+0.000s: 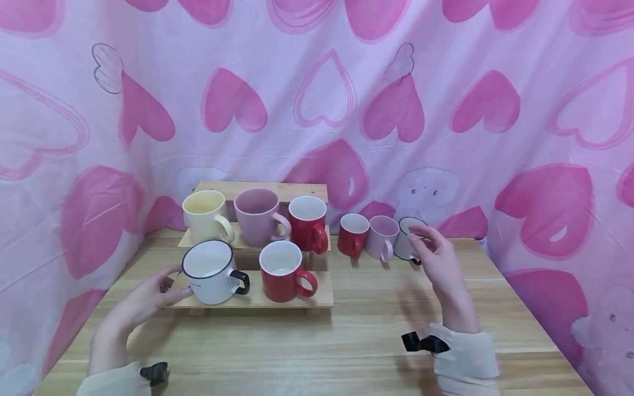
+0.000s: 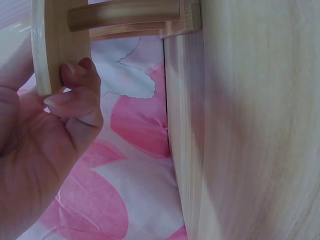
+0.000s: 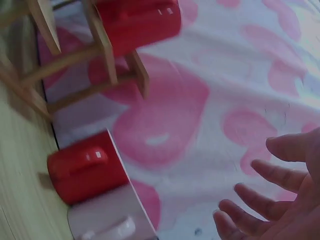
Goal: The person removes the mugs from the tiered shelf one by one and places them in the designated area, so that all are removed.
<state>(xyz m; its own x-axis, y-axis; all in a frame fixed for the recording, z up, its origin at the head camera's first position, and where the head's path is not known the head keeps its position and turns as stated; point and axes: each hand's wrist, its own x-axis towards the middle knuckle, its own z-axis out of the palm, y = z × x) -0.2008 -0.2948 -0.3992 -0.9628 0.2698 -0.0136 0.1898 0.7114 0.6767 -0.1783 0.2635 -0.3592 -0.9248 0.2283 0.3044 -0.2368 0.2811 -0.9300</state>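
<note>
My left hand (image 1: 153, 291) holds the left end of the lower board of a wooden tiered rack (image 1: 317, 297), fingertips curled under it in the left wrist view. Just beside that hand, a white mug with black rim and handle (image 1: 208, 278) stands on the board. A red mug (image 1: 280, 280) is to its right. Over on the right, my right hand (image 1: 438, 258) is raised, overlapping a small white mug with a black rim (image 1: 403, 246) in the head view. The right wrist view shows its fingers (image 3: 272, 175) spread, holding nothing.
On the rack's middle board are a cream mug (image 1: 203, 220), a large mauve mug (image 1: 257, 223) and another red mug (image 1: 304, 223). A small red mug (image 1: 350, 236) and a small mauve mug (image 1: 378, 239) stand on the wooden table (image 1: 356, 341). A heart-patterned curtain (image 1: 317, 148) hangs behind.
</note>
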